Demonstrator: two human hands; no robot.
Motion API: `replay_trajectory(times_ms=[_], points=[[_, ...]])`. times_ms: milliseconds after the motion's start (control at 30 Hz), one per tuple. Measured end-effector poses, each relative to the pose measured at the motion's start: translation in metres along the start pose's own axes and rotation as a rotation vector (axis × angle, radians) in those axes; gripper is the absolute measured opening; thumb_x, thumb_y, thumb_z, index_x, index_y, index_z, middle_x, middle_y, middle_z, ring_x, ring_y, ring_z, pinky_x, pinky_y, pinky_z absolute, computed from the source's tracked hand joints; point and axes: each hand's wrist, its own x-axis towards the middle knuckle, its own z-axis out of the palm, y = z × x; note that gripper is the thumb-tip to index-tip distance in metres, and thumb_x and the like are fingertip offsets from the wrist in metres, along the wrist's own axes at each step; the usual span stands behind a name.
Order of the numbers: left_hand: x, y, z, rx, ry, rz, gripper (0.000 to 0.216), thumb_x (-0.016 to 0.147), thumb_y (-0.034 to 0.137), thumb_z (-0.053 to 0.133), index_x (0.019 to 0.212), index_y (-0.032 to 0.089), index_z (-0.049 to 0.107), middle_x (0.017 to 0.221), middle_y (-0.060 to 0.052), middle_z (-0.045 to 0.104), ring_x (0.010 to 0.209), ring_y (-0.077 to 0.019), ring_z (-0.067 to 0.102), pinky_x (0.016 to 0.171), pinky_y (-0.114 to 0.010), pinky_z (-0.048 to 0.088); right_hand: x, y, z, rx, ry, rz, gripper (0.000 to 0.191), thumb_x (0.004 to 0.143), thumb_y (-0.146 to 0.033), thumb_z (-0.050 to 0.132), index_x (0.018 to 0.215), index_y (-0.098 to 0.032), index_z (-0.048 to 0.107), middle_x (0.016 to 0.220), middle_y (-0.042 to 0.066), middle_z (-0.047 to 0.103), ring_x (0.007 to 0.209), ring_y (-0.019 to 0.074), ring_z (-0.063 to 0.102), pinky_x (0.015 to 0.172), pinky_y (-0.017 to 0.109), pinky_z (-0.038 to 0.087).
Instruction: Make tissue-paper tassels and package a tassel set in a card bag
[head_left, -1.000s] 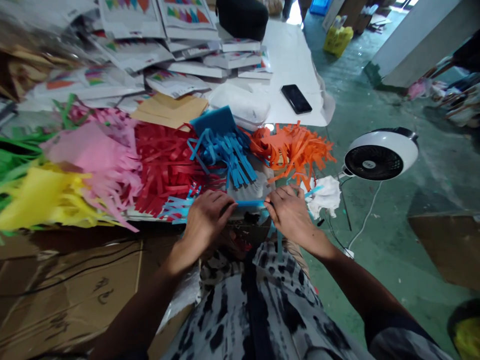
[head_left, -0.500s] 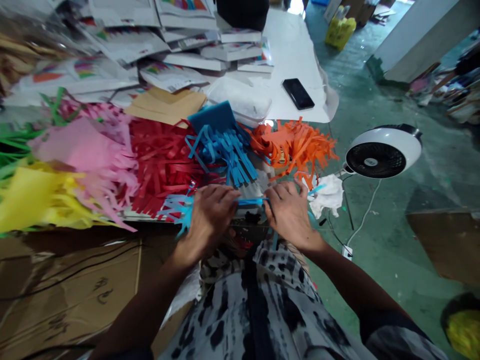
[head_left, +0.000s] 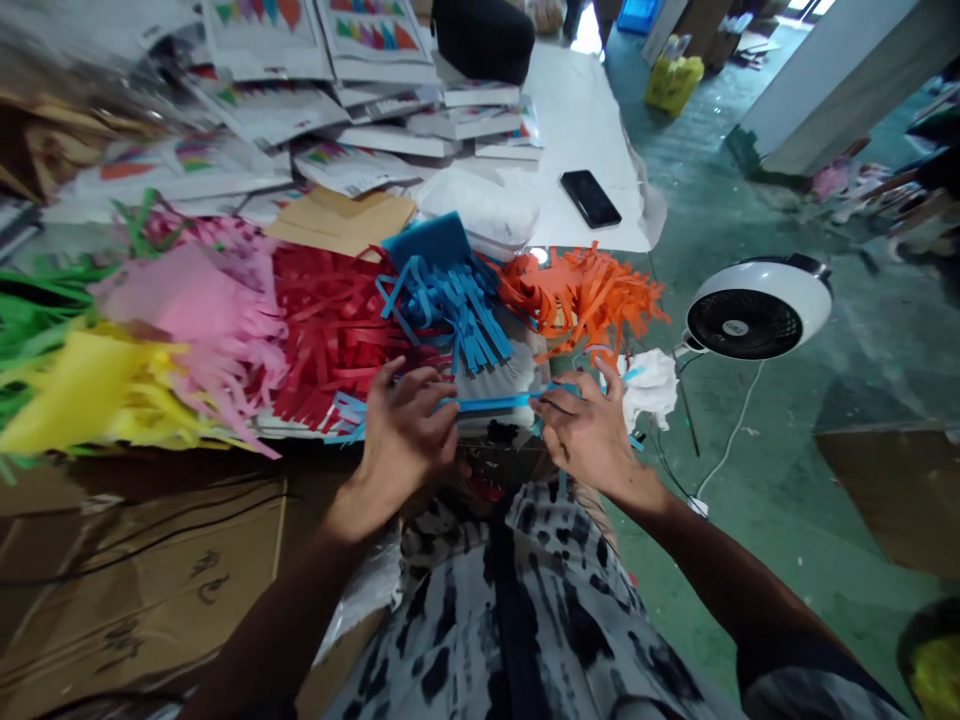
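A light-blue tissue-paper strip (head_left: pixel 495 403), rolled narrow, runs between my hands at the table's front edge, with fringed ends showing past my left hand. My left hand (head_left: pixel 409 430) curls its fingers over the strip's left part, its index finger lifted. On the right part, my right hand (head_left: pixel 589 430) grips with bent fingers; the fingertips are partly hidden. Just beyond lie a darker blue fringed paper bundle (head_left: pixel 450 300), a red fringed bundle (head_left: pixel 326 320) and an orange fringed bundle (head_left: pixel 589 290).
Pink (head_left: pixel 199 300), yellow (head_left: pixel 97 390) and green fringed paper (head_left: pixel 37 310) lie at the left. Printed packets (head_left: pixel 262 110) are piled behind. A phone (head_left: pixel 591 198) rests on the white table covering. A white fan (head_left: pixel 757 305) stands right; cardboard (head_left: pixel 165 590) is below left.
My hands have moved slightly apart, and more of the blue strip shows between them. Their fingers are lifted and more spread. The view has shifted a little.
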Motion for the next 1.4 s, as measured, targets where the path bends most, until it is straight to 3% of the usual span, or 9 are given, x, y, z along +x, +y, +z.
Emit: replay_trajectory(times_ms=[133,267,467,600,767,933,1100,1233,1400], points=[[0.021,0.018,0.02,0.094,0.013,0.128,0.01,0.095,0.023,0.064,0.097,0.021,0.074,0.102,-0.007,0.076,0.102,-0.0273,0.064,0.091,-0.046,0.048,0.008,-0.002,-0.006,0.005,-0.034,0.023,0.02,0.092,-0.02,0.059,0.099,-0.028,0.075,0.101,0.001,0.078,0.123,0.0295,0.057,0.123,0.062,0.011],[0.03,0.017,0.036,0.085,-0.096,0.156,0.007,0.096,0.018,0.065,0.094,0.018,0.071,0.093,-0.008,0.073,0.087,-0.0247,0.062,0.074,-0.038,0.046,0.015,-0.004,-0.009,0.025,-0.046,0.035,0.018,0.095,-0.021,0.058,0.101,-0.026,0.075,0.101,0.003,0.077,0.123,0.0304,0.056,0.123,0.061,0.01],[0.026,0.009,0.039,0.074,-0.105,0.14,0.01,0.1,0.019,0.06,0.096,0.018,0.069,0.094,-0.008,0.072,0.087,-0.024,0.06,0.075,-0.036,0.044,0.027,-0.009,0.002,0.037,-0.05,0.014,0.02,0.105,-0.026,0.054,0.099,-0.026,0.073,0.099,0.003,0.074,0.119,0.0267,0.056,0.122,0.057,0.011],[0.022,0.009,0.032,0.085,-0.077,0.015,0.018,0.103,0.027,0.056,0.094,0.017,0.069,0.091,-0.009,0.071,0.087,-0.0255,0.058,0.076,-0.038,0.041,0.03,-0.006,0.009,0.039,-0.08,0.077,0.023,0.106,-0.029,0.052,0.094,-0.022,0.071,0.097,0.005,0.073,0.114,0.0267,0.057,0.12,0.053,0.018],[0.024,0.007,0.02,0.051,-0.147,-0.149,0.019,0.103,0.033,0.057,0.097,0.019,0.069,0.098,-0.009,0.071,0.097,-0.0279,0.058,0.083,-0.041,0.04,0.033,-0.005,0.01,0.033,-0.139,0.119,0.02,0.105,-0.028,0.052,0.097,-0.019,0.068,0.103,0.009,0.073,0.111,0.029,0.057,0.114,0.052,0.024],[0.031,0.004,0.019,0.063,-0.194,-0.238,0.02,0.097,0.038,0.066,0.09,0.021,0.069,0.095,-0.008,0.071,0.097,-0.0292,0.059,0.081,-0.041,0.039,0.042,-0.005,0.008,0.062,-0.153,0.155,0.011,0.097,-0.026,0.06,0.092,-0.019,0.066,0.098,0.01,0.073,0.111,0.0309,0.056,0.106,0.049,0.027],[0.031,0.001,0.023,-0.058,-0.17,-0.135,0.016,0.1,0.028,0.061,0.108,0.024,0.073,0.105,-0.006,0.076,0.101,-0.027,0.062,0.084,-0.041,0.041,0.04,-0.001,0.008,0.139,-0.133,0.223,0.004,0.093,-0.022,0.061,0.091,-0.021,0.064,0.099,0.008,0.074,0.108,0.0293,0.058,0.094,0.043,0.03],[0.021,-0.003,0.023,-0.069,-0.129,-0.052,0.032,0.097,0.015,0.056,0.115,0.029,0.077,0.111,-0.005,0.076,0.102,-0.0258,0.063,0.085,-0.042,0.044,0.034,0.0,0.01,0.193,-0.095,0.238,0.007,0.093,-0.018,0.059,0.095,-0.022,0.065,0.1,0.006,0.074,0.107,0.0283,0.058,0.09,0.04,0.03],[0.006,-0.007,0.015,-0.004,-0.13,-0.008,0.04,0.096,0.013,0.058,0.127,0.032,0.074,0.122,-0.005,0.076,0.107,-0.0262,0.063,0.084,-0.041,0.048,0.031,0.001,0.012,0.187,-0.057,0.218,0.01,0.093,-0.019,0.059,0.097,-0.023,0.068,0.104,0.006,0.074,0.107,0.0283,0.057,0.088,0.04,0.029]])
